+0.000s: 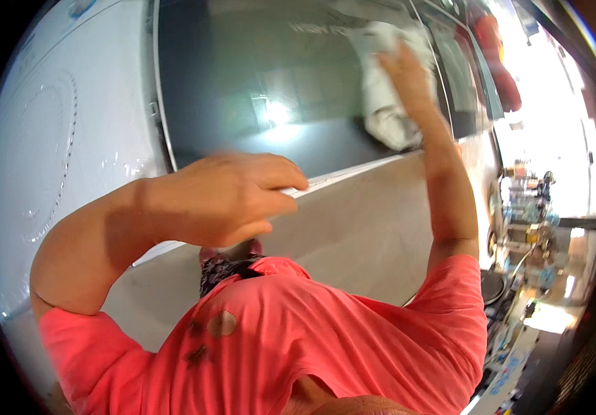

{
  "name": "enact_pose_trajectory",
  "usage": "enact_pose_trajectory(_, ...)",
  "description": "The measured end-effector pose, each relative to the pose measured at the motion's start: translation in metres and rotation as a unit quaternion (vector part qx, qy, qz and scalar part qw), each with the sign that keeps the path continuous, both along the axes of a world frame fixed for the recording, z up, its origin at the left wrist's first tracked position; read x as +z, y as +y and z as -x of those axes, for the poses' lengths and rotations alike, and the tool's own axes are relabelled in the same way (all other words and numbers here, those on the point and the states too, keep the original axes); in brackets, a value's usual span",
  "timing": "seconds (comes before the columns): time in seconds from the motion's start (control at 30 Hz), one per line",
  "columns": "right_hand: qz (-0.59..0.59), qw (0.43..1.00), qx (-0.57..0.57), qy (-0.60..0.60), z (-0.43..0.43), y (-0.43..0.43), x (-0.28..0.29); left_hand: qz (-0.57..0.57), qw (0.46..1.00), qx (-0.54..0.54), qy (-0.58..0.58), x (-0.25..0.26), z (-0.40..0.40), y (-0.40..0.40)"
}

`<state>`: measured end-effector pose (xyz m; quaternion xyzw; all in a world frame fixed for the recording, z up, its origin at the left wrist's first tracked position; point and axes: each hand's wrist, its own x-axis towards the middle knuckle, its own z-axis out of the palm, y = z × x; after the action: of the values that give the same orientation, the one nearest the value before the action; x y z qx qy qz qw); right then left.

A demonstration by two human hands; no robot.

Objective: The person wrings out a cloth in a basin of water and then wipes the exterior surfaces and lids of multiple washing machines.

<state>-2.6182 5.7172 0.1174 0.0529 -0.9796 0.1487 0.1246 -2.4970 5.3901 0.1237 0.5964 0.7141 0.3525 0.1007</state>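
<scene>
With fingers bent over it, my right hand [404,78] presses a crumpled white cloth [388,116] to the right part of a dark, glossy glass panel [215,93]. The cloth is bunched, and part of it hides under the hand. Bright reflections show on the glass, which has a pale edge and bears writing near its far side. My left hand [241,199] hovers near the panel's near left edge, blurred, fingers apart and loosely curled, holding nothing.
A white appliance-like panel [106,104] with a dotted curved line stands at left. Another dark glossy panel [456,72] adjoins on the right, with a red object [500,62] beyond. Cluttered shelves [531,207] line the far right. Grey floor [349,238] lies below.
</scene>
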Motion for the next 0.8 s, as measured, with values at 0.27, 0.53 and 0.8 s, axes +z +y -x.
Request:
enact_pose_trajectory(0.27, -0.114, 0.991, -0.031, 0.065, 0.174, 0.01, 0.014, -0.001, 1.0, -0.011, -0.005, -0.007, 0.005, 0.008)
enact_pose_trajectory(0.53, -0.107, 0.936, 0.334, 0.007, 0.045, -0.227, 0.068, 0.047, 0.998, -0.006, -0.047, -0.003, 0.006, -0.009)
enact_pose_trajectory(0.8, -0.252, 0.893, 0.275, 0.253, 0.207, 0.028, 0.013, -0.033, 0.998, -0.039, -0.044, -0.008, 0.007, -0.004)
